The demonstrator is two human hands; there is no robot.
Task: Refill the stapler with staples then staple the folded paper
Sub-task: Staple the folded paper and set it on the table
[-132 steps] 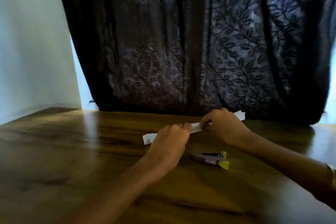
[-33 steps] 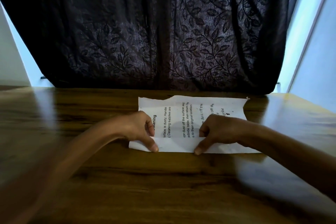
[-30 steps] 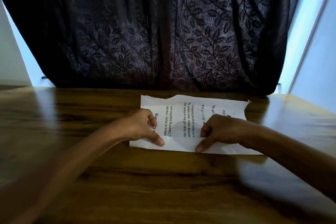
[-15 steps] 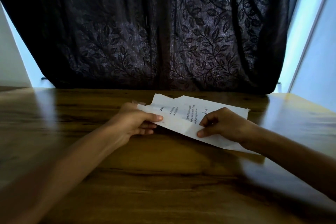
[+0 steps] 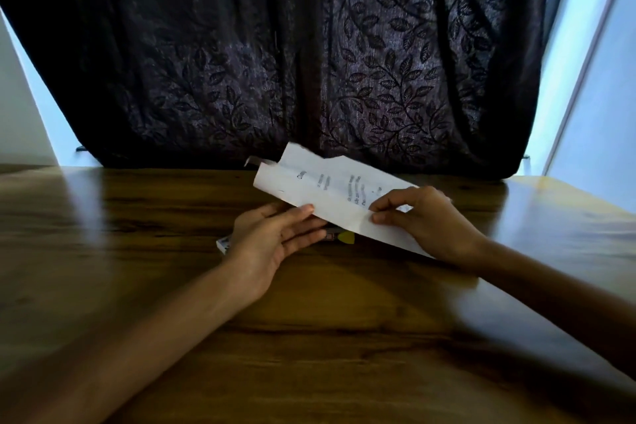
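Paper [image 5: 330, 193]: head view, one folded printed sheet, raised and tilted over the bench [image 5: 137, 251], long axis slanting from far left, high, down to near right. Right hand [image 5: 423, 220] pinched its lower right part, apparently to carry it. Left hand [image 5: 275, 237], fingers straight and spread, touched the paper's near edge, probably steadying it. Stapler [image 5: 340, 237] lay on the bench just under the paper, mostly hidden, yellow tip showing.

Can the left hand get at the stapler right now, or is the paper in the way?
Probably yes. The left hand, fingers straight, lies right over the stapler, which sits on the table partly hidden beneath it. The right hand pinches the paper, which is lifted and tilted above the stapler.
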